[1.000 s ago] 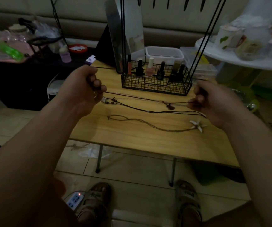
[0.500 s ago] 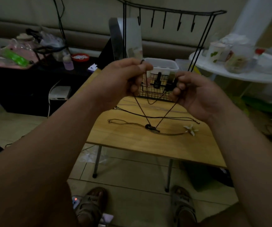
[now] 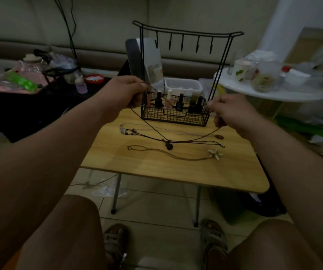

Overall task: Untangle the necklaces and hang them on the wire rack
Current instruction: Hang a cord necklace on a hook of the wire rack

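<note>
- The left hand (image 3: 125, 92) is raised at the left end of the wire basket (image 3: 174, 115). Its thumb and fingers pinch one end of a dark cord necklace (image 3: 169, 146).
- That necklace sags in a wide U between the two hands, so its span runs left to right. Its dark pendant sits at the bottom of the U, low over the wooden table (image 3: 176, 172). I cannot tell whether it touches the wood.
- The wire rack (image 3: 187, 33) stands on the far side of the table. Its row of hooks is above and beyond both hands and also runs left to right, parallel to the held cord. The leftmost hook (image 3: 157, 43) is nearer the left hand, so I judge that the lift goes up and away.
- The starfish necklace (image 3: 216, 154) lies loose on the near right of the table, apart from the hands.
- The right hand (image 3: 232, 112) is curled at the basket's right end and grips the cord's other end.
</note>
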The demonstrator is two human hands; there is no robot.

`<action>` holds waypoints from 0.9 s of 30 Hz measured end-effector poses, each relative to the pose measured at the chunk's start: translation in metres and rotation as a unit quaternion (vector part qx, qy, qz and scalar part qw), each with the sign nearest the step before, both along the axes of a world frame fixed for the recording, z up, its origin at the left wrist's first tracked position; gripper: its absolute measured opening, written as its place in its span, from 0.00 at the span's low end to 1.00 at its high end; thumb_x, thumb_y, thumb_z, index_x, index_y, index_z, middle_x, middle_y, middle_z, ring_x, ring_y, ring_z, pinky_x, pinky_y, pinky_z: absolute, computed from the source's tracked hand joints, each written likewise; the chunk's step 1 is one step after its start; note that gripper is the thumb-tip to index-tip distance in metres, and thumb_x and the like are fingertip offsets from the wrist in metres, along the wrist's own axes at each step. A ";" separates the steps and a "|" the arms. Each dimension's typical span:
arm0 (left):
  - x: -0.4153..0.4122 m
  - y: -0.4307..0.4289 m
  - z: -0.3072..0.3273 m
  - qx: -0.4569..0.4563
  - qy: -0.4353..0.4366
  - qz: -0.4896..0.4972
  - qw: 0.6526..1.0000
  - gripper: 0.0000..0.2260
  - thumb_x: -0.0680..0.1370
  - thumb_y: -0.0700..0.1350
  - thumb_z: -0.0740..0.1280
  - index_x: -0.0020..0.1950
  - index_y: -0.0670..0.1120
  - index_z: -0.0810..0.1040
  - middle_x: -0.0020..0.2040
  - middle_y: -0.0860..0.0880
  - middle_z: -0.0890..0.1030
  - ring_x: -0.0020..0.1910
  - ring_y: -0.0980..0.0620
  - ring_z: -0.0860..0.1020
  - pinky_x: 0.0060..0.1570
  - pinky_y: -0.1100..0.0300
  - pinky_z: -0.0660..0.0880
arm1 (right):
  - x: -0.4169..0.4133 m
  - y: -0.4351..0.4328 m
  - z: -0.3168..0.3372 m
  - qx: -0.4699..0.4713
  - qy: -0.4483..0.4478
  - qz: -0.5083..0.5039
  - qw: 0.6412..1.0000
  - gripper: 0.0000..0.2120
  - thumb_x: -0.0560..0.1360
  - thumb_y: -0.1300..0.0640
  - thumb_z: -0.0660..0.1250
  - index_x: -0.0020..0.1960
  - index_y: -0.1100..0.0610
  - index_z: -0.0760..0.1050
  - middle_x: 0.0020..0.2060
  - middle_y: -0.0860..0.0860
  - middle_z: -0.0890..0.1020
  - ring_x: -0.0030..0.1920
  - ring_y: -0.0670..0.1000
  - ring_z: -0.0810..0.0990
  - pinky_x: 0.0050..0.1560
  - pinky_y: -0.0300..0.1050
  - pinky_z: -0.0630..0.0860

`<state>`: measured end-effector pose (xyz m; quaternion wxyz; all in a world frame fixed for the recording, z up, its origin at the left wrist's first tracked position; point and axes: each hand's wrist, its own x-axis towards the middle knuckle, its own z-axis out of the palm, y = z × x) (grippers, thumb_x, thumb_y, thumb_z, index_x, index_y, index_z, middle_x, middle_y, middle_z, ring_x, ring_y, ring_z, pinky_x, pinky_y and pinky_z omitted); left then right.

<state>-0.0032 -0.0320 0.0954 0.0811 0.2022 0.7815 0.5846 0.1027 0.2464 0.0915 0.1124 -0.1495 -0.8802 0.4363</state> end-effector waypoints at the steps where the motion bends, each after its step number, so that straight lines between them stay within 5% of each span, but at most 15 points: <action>1: 0.000 0.000 -0.003 -0.006 -0.003 0.007 1.000 0.09 0.85 0.46 0.64 0.57 0.46 0.83 0.40 0.49 0.79 0.42 0.50 0.78 0.50 0.52 0.77 | 0.000 0.002 -0.003 -0.019 -0.001 -0.003 1.000 0.07 0.83 0.53 0.66 0.50 0.53 0.81 0.39 0.56 0.81 0.40 0.55 0.80 0.47 0.53 0.81; 8: 0.004 -0.006 -0.031 -0.021 -0.047 0.035 0.998 0.09 0.86 0.44 0.63 0.58 0.44 0.81 0.41 0.48 0.77 0.41 0.49 0.78 0.54 0.50 0.78 | 0.005 0.017 -0.036 -0.017 -0.073 0.035 0.997 0.05 0.79 0.55 0.72 0.54 0.54 0.82 0.48 0.56 0.83 0.42 0.55 0.81 0.48 0.54 0.81; 11: 0.000 -0.007 -0.038 -0.007 -0.059 0.041 0.997 0.08 0.85 0.44 0.63 0.57 0.43 0.81 0.43 0.47 0.79 0.42 0.49 0.79 0.55 0.50 0.79 | 0.007 0.019 -0.042 0.014 -0.100 0.046 0.994 0.09 0.76 0.60 0.75 0.55 0.55 0.82 0.45 0.55 0.83 0.42 0.53 0.82 0.48 0.52 0.81; 16: 0.004 0.002 -0.056 0.060 -0.085 0.034 0.994 0.08 0.83 0.42 0.64 0.50 0.43 0.81 0.39 0.48 0.79 0.47 0.46 0.80 0.58 0.47 0.78 | -0.001 0.009 -0.065 0.078 -0.038 -0.011 0.996 0.05 0.75 0.60 0.75 0.47 0.55 0.79 0.45 0.50 0.81 0.46 0.50 0.79 0.40 0.42 0.72; 21: 0.006 0.005 -0.076 0.129 -0.139 -0.017 0.982 0.08 0.77 0.43 0.61 0.38 0.47 0.71 0.34 0.52 0.73 0.44 0.43 0.74 0.55 0.50 0.76 | -0.013 0.002 -0.086 -0.028 0.051 -0.106 0.993 0.05 0.80 0.54 0.70 0.53 0.51 0.75 0.44 0.49 0.82 0.42 0.50 0.83 0.40 0.45 0.74; 27: -0.002 0.009 -0.068 0.012 -0.062 -0.024 0.998 0.07 0.81 0.37 0.67 0.45 0.47 0.74 0.40 0.50 0.77 0.41 0.50 0.78 0.54 0.51 0.82 | -0.018 0.006 -0.074 -0.090 0.049 -0.086 0.991 0.09 0.83 0.52 0.62 0.51 0.54 0.80 0.27 0.48 0.79 0.36 0.52 0.83 0.46 0.50 0.79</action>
